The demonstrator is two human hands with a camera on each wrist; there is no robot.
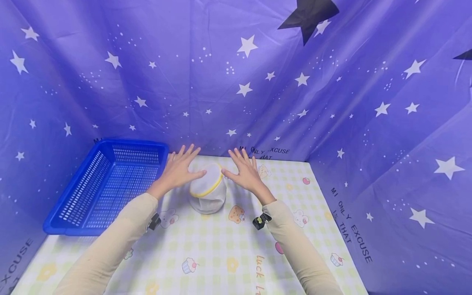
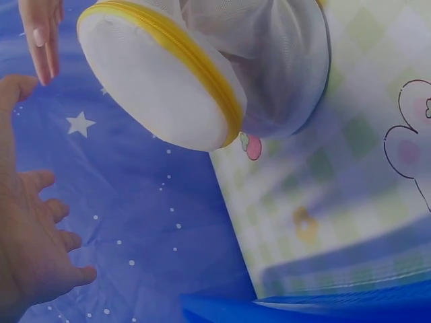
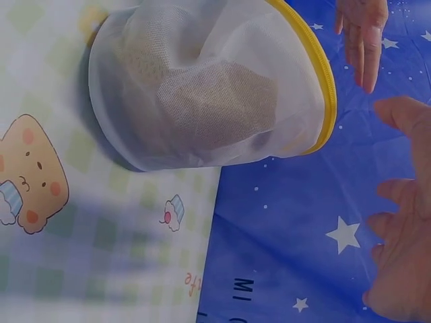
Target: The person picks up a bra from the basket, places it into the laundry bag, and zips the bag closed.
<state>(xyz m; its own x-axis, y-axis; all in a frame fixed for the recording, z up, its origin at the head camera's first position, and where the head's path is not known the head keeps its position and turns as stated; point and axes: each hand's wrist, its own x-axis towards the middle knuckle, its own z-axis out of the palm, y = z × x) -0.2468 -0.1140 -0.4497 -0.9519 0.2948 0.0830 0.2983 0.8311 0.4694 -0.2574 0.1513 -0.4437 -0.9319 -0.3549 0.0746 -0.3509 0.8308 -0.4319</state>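
A white mesh laundry bag [image 1: 208,196], round with a yellow zipper around its top, stands on the table between my two hands. Its top tilts, and the right wrist view shows the creased mesh side [image 3: 202,101]. My left hand [image 1: 180,170] is held at the bag's left with fingers spread and holds nothing. On the other side my right hand [image 1: 243,172] is spread as well, its thumb near the yellow rim; whether it touches I cannot tell. In the left wrist view the zipped lid [image 2: 155,74] looks closed.
A blue plastic basket [image 1: 77,188] with slotted walls stands at the left of the table. The checked tablecloth [image 1: 214,246] carries printed cartoon figures. A purple-blue curtain [image 1: 206,82] with stars hangs behind and along both sides.
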